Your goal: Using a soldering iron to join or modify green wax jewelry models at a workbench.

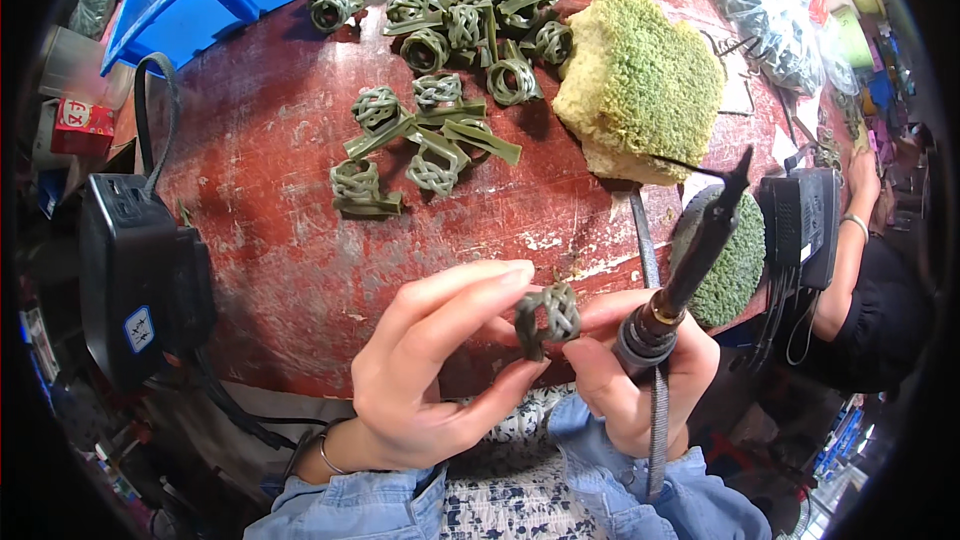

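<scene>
Between the fingertips of my left hand (420, 360) a small dark green ring with an openwork lattice (560, 310) is pinched upright. My right hand (625, 395) grips a heated pen like a soldering iron (690, 270), its dark tip slanting up and away to the right. The thumb and forefinger of that same hand also meet the ring's right side. A grey braided cord (657, 430) runs down from the pen over my wrist. Beyond my hands, several similar green lattice rings with flat stems (436, 165) lie loose on the worn red table (270, 280).
A yellow-green sponge-like block (650, 70) and a rough green oval pad (735, 275) sit right of the rings. Black boxes with cables flank the table, left (135, 270) and right (800, 220). A blue bin (190, 0) stands far left. Another person's arm (850, 250) reaches in at right.
</scene>
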`<state>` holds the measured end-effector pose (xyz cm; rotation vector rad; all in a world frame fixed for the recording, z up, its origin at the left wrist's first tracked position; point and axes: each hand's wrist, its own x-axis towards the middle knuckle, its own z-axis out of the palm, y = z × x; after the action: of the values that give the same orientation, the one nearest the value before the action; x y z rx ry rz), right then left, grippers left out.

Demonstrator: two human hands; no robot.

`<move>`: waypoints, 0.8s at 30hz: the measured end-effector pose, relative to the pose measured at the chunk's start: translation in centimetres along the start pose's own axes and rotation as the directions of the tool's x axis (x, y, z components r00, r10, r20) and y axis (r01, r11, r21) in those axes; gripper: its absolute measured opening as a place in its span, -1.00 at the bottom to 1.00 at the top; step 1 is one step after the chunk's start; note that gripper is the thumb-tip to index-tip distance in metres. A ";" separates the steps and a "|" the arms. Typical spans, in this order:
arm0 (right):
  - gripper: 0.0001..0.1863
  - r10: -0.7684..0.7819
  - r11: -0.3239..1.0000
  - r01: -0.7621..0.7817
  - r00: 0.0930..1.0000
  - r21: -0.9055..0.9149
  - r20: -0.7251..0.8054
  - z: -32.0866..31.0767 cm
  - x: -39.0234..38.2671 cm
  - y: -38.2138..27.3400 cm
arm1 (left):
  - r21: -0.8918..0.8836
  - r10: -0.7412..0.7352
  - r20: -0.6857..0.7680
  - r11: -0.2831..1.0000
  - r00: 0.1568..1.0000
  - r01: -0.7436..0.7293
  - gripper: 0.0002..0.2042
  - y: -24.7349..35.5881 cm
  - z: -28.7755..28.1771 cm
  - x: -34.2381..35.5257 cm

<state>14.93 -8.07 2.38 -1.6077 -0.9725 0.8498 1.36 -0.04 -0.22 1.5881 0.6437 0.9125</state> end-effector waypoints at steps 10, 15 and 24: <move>-0.71 -0.127 0.988 0.128 0.992 -0.087 0.015 0.2 0.1 0.2 | -0.230 -0.108 0.039 0.967 0.993 0.114 -0.64 -0.7 -0.6 0.0; -0.69 -0.122 0.987 0.123 0.992 -0.105 0.022 0.6 -0.1 0.4 | -0.210 -0.090 -0.028 0.974 0.996 0.082 -0.71 -0.7 -0.5 -0.1; -0.67 -0.093 0.987 0.099 0.994 -0.123 0.051 0.7 -0.1 0.4 | -0.062 -0.034 -0.092 0.998 0.995 0.028 -0.73 -0.2 -0.5 -0.1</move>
<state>14.35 -7.95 1.87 -1.6390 -1.1454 0.7745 0.91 0.15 -0.44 1.4847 0.6983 0.9787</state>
